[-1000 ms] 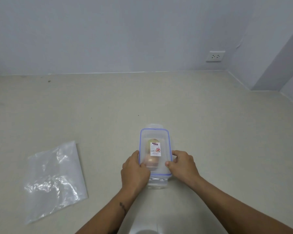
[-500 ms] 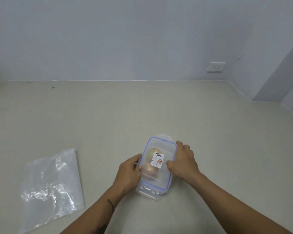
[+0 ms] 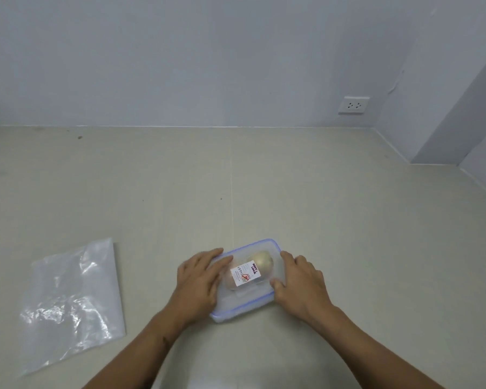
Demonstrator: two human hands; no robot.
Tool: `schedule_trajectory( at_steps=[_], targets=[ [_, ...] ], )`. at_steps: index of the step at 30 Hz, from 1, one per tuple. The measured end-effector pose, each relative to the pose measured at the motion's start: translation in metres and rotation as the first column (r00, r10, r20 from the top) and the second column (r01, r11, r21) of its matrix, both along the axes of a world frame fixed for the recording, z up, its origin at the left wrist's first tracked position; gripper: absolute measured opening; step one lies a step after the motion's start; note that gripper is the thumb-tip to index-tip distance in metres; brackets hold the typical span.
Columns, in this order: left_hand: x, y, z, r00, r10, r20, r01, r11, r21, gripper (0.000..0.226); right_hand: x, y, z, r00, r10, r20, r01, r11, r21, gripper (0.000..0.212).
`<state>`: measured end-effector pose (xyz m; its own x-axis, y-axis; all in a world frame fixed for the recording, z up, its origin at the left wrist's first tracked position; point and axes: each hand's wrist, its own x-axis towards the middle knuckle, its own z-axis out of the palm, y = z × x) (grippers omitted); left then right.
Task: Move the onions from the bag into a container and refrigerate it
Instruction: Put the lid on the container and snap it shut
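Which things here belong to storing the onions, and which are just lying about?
Job in hand:
clear rectangular plastic container with blue-rimmed lid
pale round onion inside it
clear plastic bag, lying flat to its left
left hand and right hand, both on the container

Lying about:
white wall socket
beige counter underneath

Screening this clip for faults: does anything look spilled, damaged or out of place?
Nothing stands out. The lidded container sits between the left hand and right hand, an onion inside. The bag lies flat to its left; nothing spilled.
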<state>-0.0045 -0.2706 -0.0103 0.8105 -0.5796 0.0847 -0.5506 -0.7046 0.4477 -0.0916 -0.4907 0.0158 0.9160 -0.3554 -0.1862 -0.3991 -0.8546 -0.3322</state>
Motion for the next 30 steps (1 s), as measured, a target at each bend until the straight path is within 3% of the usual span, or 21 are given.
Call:
schedule_trajectory(
  at_steps=[4, 7, 11, 14, 19, 23, 27, 30],
  targets=[
    [0.011, 0.008, 0.012, 0.979, 0.159, 0.128, -0.172, 0.98, 0.097, 0.041, -0.012, -0.011, 0.005, 0.996, -0.08, -0.028, 0.085, 0.946, 0.314, 0.065],
    [-0.004, 0.003, 0.012, 0.916, 0.346, 0.203, -0.358, 0.933, 0.025, 0.03, -0.012, -0.013, 0.004, 0.998, -0.064, -0.013, 0.065, 0.932, 0.356, 0.067],
    [-0.035, -0.006, 0.006, 0.826, 0.562, -0.039, -0.561, 0.815, -0.141, 0.032, -0.007, -0.007, 0.003, 0.998, -0.057, 0.034, 0.044, 0.954, 0.298, 0.042],
    [-0.05, -0.014, 0.004, 0.789, 0.595, -0.151, -0.614, 0.762, -0.208, 0.041, -0.003, -0.003, 0.006, 0.998, -0.044, 0.043, 0.031, 0.963, 0.268, 0.02],
    [-0.044, -0.016, 0.007, 0.732, 0.646, -0.218, -0.68, 0.713, -0.171, 0.045, 0.006, 0.002, 0.007, 0.998, -0.057, 0.028, 0.049, 0.976, 0.212, 0.024],
    [-0.035, -0.023, 0.006, 0.698, 0.687, -0.201, -0.715, 0.682, -0.153, 0.034, 0.018, -0.002, 0.009, 0.994, -0.108, 0.021, 0.098, 0.954, 0.283, 0.017],
    [-0.027, -0.019, 0.002, 0.72, 0.665, -0.198, -0.693, 0.704, -0.159, 0.026, 0.02, -0.007, 0.013, 0.987, -0.159, 0.016, 0.139, 0.903, 0.407, 0.012],
    [-0.025, -0.009, 0.002, 0.782, 0.598, -0.176, -0.623, 0.761, -0.184, 0.019, 0.017, -0.003, 0.015, 0.988, -0.155, 0.0, 0.143, 0.912, 0.385, 0.012]
  ],
)
